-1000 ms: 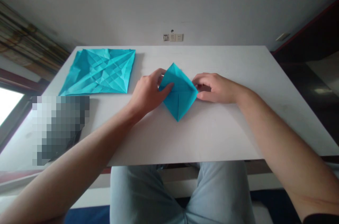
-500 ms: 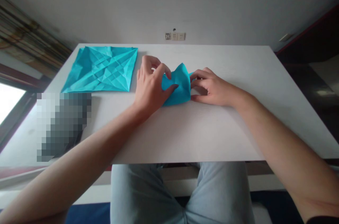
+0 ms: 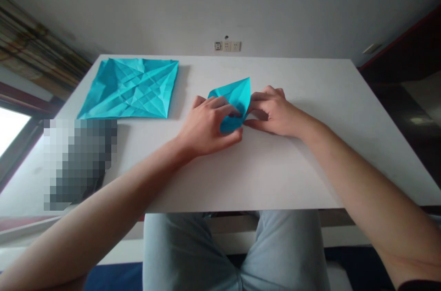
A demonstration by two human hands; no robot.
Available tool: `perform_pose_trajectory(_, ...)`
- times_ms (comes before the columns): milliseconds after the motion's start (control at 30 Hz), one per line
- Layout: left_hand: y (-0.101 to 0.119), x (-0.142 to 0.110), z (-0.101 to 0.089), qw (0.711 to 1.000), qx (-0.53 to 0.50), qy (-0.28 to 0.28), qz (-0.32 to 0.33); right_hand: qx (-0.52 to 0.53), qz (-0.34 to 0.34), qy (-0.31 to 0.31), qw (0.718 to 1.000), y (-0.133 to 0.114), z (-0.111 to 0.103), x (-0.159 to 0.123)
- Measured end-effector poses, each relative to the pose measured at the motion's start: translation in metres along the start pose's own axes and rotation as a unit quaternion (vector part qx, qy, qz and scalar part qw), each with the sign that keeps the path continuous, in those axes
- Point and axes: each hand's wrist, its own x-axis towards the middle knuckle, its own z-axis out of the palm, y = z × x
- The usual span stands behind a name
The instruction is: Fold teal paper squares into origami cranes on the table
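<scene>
A partly folded piece of turquoise paper [image 3: 236, 91] stands on the white table between my two hands, one pointed corner raised at the back. My left hand [image 3: 213, 123] lies over its near left side, with the fingers curled onto the paper and the thumb along the near edge. From the right, my right hand [image 3: 268, 109] grips the paper's right edge between thumb and fingers. The fingertips of both hands are partly hidden by the paper. Its underside is out of sight.
Creased turquoise sheets [image 3: 134, 86] lie at the table's back left. A pixelated grey object [image 3: 82, 162] sits nearer, on the left. The white table [image 3: 258, 176] meets a wall with power sockets [image 3: 227, 46]. A curtain [image 3: 37, 38] hangs on the left.
My left hand has shifted nearer and to the right, turning flatter over the paper. The folded paper's raised corner has swung right and opened wider. My right hand stays nearly in place.
</scene>
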Motion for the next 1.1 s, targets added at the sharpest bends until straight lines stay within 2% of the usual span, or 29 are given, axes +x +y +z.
perform_pose_trajectory(133,-0.002,0.002,0.006,0.999,0.027,-0.025,-0.005,0.022,0.030,0.050,0.998,-0.003,-0.007,-0.004)
perform_pose_trajectory(267,-0.003,0.005,0.010,0.999,0.039,-0.023,-0.005,0.015,0.013,0.097,0.995,-0.009,-0.013,-0.007)
perform_pose_trajectory(500,0.000,0.006,0.012,0.999,0.049,-0.001,0.009,-0.071,-0.019,0.050,0.996,-0.016,-0.014,-0.004)
perform_pose_trajectory(767,-0.005,0.005,0.012,0.998,0.049,0.038,-0.013,-0.056,0.007,0.103,0.993,-0.004,-0.002,-0.001)
perform_pose_trajectory(967,-0.004,0.005,0.012,0.998,0.041,0.034,-0.035,-0.011,0.014,0.101,0.995,-0.003,0.003,0.004)
perform_pose_trajectory(1100,-0.002,0.004,0.013,0.998,0.041,0.035,-0.029,-0.056,0.011,0.086,0.995,0.002,-0.004,0.002)
